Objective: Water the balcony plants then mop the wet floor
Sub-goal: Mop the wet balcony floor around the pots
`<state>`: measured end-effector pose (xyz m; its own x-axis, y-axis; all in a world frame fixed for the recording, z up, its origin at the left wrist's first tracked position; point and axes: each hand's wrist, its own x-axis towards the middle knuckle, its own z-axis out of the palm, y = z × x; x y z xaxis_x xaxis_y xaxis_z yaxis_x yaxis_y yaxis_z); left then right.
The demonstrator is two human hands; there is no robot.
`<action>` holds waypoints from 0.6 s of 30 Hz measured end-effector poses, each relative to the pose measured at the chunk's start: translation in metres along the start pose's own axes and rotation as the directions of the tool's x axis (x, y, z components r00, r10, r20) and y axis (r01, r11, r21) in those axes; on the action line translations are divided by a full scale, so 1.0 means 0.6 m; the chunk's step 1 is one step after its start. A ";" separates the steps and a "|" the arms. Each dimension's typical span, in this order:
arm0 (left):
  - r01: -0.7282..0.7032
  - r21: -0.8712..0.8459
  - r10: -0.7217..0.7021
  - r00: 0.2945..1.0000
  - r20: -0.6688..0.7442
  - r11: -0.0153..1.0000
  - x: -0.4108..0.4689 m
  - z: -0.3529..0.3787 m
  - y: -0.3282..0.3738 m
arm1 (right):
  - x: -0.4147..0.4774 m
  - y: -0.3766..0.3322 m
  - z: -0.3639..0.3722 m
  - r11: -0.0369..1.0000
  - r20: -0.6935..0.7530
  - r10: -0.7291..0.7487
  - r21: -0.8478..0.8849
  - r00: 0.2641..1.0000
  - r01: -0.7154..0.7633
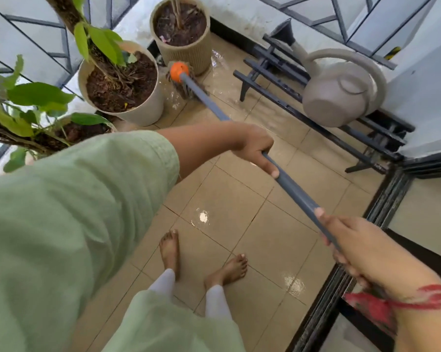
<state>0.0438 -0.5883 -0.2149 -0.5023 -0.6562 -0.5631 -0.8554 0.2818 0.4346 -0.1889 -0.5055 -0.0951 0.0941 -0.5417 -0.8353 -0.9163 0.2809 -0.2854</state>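
A mop with a grey handle runs from lower right to upper middle. Its orange head with brown strings lies on the wet tiled floor between two potted plants. My left hand grips the handle near its middle. My right hand grips the handle's near end, a red thread round the wrist. A cream pot with soil and a leafy stem stands at left; a ribbed beige pot stands behind the mop head.
A grey watering can rests on a low black slatted rack along the right wall. Puddles shine on the tiles by the pots and near my bare feet. A black sliding-door track borders the right. A third plant sits far left.
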 end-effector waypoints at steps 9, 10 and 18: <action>-0.034 0.025 0.031 0.994 0.102 0.999 0.075 0.059 -0.009 | 0.047 0.023 0.059 0.989 -0.027 0.095 0.118 0.995 -0.091; -0.035 0.023 0.032 0.992 0.120 0.999 0.078 0.077 -0.013 | 0.051 0.022 0.068 0.993 -0.038 0.100 0.073 0.994 -0.097; -0.101 -0.047 0.104 0.992 0.066 0.994 0.042 0.212 -0.024 | 0.035 0.013 0.145 0.943 -0.002 0.134 -0.306 0.991 -0.128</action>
<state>0.0273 -0.5197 -0.3245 -0.5955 -0.5757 -0.5604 -0.7936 0.3131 0.5217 -0.1598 -0.4457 -0.1559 -0.0301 -0.5005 -0.8652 -0.9956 0.0916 -0.0184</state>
